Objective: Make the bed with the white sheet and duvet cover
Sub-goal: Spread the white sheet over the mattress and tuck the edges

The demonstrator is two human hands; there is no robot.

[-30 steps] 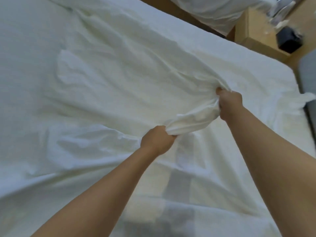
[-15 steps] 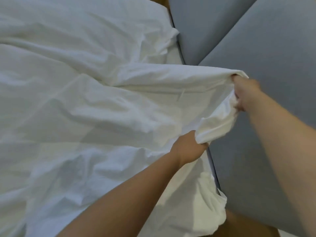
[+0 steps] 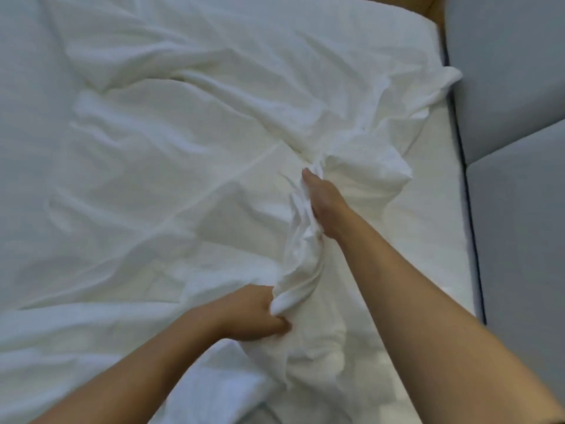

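Nearest, at 6 o'clock, the left hand (image 3: 253,313) clenches the low end of a bunched ridge of the duvet cover (image 3: 301,264). Further, near centre, the right hand (image 3: 325,203) grips the same ridge, probably to drag it straight; beyond, it lies crumpled towards 12 o'clock.

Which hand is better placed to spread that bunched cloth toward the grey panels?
Probably right: the right hand holds the bunched cloth nearer the grey panels; the left hand grips its near end.
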